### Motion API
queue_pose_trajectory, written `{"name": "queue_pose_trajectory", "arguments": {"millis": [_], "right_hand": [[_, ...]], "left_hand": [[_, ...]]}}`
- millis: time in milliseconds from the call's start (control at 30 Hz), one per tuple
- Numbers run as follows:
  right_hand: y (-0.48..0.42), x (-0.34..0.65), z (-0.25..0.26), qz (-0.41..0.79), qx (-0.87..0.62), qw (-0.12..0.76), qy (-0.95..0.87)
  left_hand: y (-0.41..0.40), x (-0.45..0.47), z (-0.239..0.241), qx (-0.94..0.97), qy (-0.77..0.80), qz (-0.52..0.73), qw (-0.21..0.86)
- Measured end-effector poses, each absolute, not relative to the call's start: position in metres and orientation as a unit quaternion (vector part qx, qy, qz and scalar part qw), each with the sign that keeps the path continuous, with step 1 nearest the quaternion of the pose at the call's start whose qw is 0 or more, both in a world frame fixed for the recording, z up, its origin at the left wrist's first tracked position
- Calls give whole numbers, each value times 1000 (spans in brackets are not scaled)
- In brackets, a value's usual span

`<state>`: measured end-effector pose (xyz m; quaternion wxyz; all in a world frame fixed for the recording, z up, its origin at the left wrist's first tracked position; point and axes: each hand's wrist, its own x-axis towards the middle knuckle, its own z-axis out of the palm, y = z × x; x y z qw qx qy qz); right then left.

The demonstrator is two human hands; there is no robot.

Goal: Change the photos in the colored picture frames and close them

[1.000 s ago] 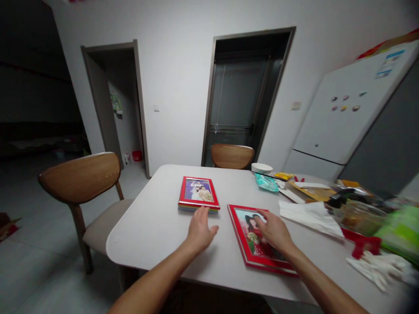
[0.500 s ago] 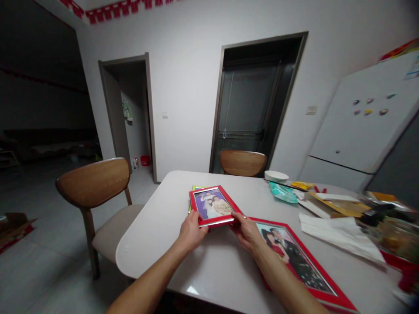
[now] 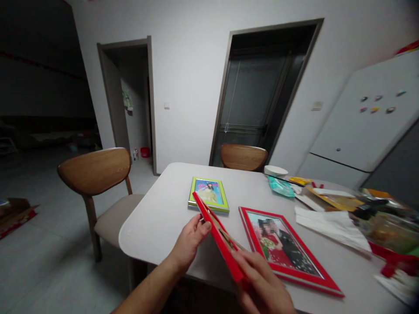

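Between my two hands a red picture frame (image 3: 218, 237) is tilted up on edge, its side and part of its brown back turned toward me. My left hand (image 3: 190, 235) grips its left side, thumb on the edge. On the back and lower end lies my right hand (image 3: 260, 279), a little blurred, fingers closed round it. Just beyond, a yellow-green picture frame (image 3: 209, 195) with a photo lies flat on the white table (image 3: 157, 218). To the right rests a larger red picture frame (image 3: 291, 250), photo side up. The tilted frame's picture is hidden.
Along the table's right side sit a white bowl (image 3: 276, 171), a teal packet (image 3: 281, 186), white paper (image 3: 332, 226) and a cluttered heap with a clear container (image 3: 389, 231). A wooden chair (image 3: 98, 174) stands at the left, another chair (image 3: 244, 157) behind the table.
The smaller red frame has been lifted toward me and turned from face up onto its edge. The yellow-green frame beneath it now shows fully. My right hand has shifted down along the frame.
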<state>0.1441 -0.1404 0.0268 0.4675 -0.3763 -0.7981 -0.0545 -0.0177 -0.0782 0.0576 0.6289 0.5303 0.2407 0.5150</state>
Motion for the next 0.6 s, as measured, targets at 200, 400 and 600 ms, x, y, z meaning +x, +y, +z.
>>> {"name": "queue_pose_trajectory", "arguments": {"millis": [200, 400, 600], "right_hand": [[-137, 122, 2, -67, -301, 394, -866], [-123, 97, -20, -90, -336, 321, -881], [-129, 97, -2, 13, -345, 302, -889]], "left_hand": [[-75, -28, 15, 543, 274, 503, 614], [-59, -41, -14, 663, 487, 416, 387], [-57, -47, -21, 730, 542, 341, 241]]}}
